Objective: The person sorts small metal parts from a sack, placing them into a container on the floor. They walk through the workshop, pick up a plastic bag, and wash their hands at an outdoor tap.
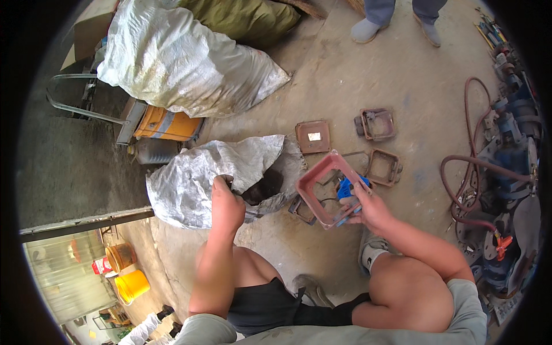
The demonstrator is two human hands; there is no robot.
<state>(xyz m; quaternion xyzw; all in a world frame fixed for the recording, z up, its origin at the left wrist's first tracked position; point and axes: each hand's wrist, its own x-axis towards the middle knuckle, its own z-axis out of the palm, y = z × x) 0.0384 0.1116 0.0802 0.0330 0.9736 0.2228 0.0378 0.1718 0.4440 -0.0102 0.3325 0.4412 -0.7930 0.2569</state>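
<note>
My right hand (371, 208) grips one side of a reddish-brown, open square metal frame (312, 201), tilted above the floor. A slim bluish piece (347, 214) lies along the frame beside my fingers; its kind is unclear. Through the frame's opening shows a bright blue object (347, 187), partly hidden. My left hand (226, 202) is closed in front of a silvery woven sack (187, 178), with a small dark bit at its fingertips that I cannot make out. The sack lies on its side, its mouth turned right, dark stuff (265, 187) inside.
Similar rusty square frames (382, 167) (379, 123) and a square plate (313, 137) lie on the concrete floor. Large white (178, 63) and green (247, 20) sacks stand behind. Machinery with a red-brown hose (468, 161) lines the right. Another person's shoes (368, 30) are at the top.
</note>
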